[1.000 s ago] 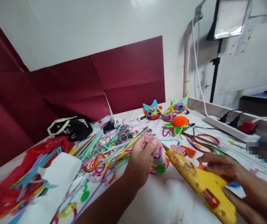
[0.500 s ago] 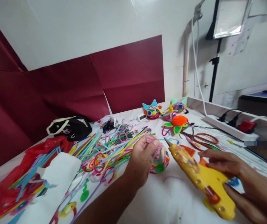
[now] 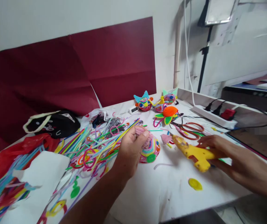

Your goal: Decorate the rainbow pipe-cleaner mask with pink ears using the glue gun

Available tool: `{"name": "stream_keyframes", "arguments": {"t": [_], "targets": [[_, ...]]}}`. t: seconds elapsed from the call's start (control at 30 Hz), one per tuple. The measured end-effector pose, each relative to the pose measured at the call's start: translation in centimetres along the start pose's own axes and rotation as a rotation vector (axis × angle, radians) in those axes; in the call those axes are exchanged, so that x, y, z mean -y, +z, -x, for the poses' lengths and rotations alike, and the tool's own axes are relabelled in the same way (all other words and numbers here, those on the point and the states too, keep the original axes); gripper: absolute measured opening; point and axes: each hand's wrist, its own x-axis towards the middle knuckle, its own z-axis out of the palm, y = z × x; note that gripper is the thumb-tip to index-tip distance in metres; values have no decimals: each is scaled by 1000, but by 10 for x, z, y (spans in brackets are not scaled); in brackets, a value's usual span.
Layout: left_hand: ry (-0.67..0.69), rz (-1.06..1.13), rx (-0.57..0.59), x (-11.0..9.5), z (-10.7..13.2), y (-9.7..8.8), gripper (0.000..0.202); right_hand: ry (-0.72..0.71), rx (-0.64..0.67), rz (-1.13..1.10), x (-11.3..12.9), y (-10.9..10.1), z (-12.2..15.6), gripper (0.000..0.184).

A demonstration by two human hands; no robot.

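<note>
With thumb and fingers closed, our left hand (image 3: 130, 152) pinches a pink piece (image 3: 140, 132) against the striped ball (image 3: 152, 150), the same hold as a second ago; the hand hides the ball's left side. Our right hand (image 3: 236, 157) grips the glue gun (image 3: 191, 151), whose nozzle was close beside the pink piece and now stands well apart, to the right. The yellow disc (image 3: 195, 184), mostly covered by the gun before, lies in plain view. Just left of the nozzle we see a pink triangle (image 3: 165, 139) on the table (image 3: 145, 189). Beyond the gun lie scissors (image 3: 195, 127), then the orange toy (image 3: 170, 111). Tangled pipe cleaners (image 3: 105, 144) crowd the left, near our wrist.
</note>
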Motion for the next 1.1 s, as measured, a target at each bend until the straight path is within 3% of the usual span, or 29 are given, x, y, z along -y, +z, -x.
{"name": "stream_keyframes", "arguments": {"t": [0.2, 0.43, 0.53, 0.67, 0.83, 1.1], "targets": [[-4, -21, 21, 5, 0, -1, 18, 11, 201, -37, 12, 10, -3, 23], [-4, -66, 89, 8, 1, -6, 16, -45, 324, 28, 7, 20, -15, 30], [7, -104, 105, 11, 0, -9, 16, -97, 276, 2, 17, 11, -23, 32], [24, -167, 138, 14, 1, -11, 16, -44, 159, -210, 60, -1, -43, 19], [58, -251, 154, 12, 4, -9, 14, 37, 78, -466, 106, 2, -70, 15], [138, -385, 154, 6, 7, -6, 13, 49, 7, -529, 107, 14, -80, 11]]}}
